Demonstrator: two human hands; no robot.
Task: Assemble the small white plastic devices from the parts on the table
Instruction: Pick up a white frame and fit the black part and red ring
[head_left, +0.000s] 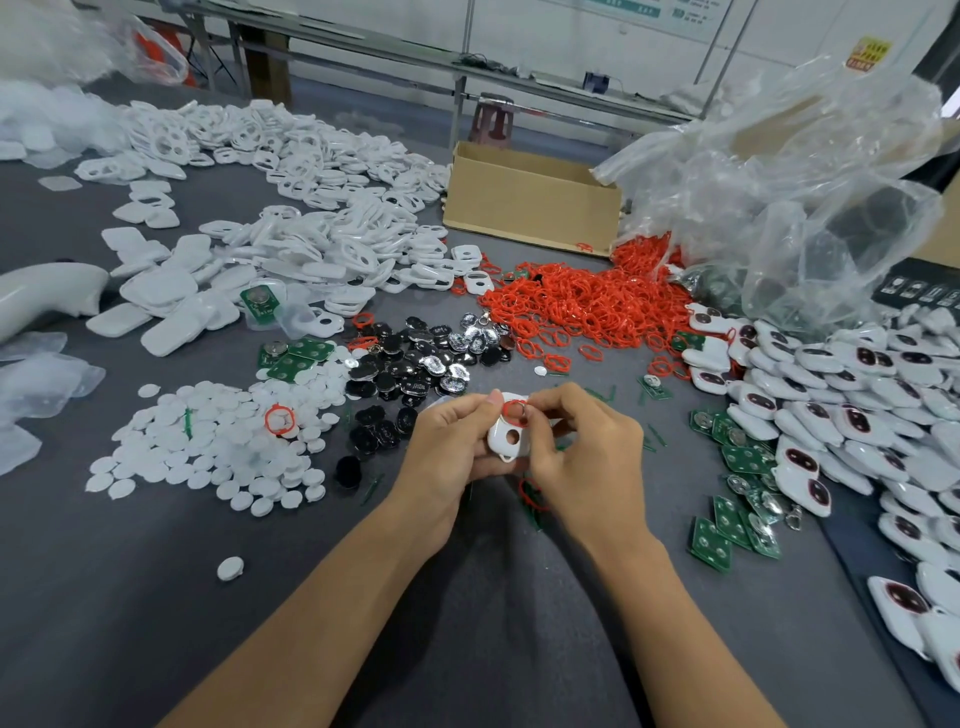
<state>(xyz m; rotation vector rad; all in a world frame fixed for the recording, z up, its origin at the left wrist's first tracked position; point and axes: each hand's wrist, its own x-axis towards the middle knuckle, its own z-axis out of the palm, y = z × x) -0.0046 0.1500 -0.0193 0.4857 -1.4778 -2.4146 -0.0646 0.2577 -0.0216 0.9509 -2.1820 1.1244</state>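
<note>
My left hand (451, 441) grips a small white plastic shell (506, 434) with two holes, held above the grey table (156, 597) at centre. My right hand (582, 441) pinches a red rubber ring (515, 408) against the shell's upper hole. Around them lie piles of parts: white round caps (218, 447), black and silver buttons (415, 364), red rings (587, 301), green circuit boards (727, 525), and white shells (311, 244). Assembled white devices (841, 415) are heaped at the right.
A cardboard box (530, 202) stands at the back centre. Crumpled clear plastic bags (789, 192) rise at the back right. A white curved object (41, 296) lies at the left edge. One loose white cap (230, 568) sits near my left forearm.
</note>
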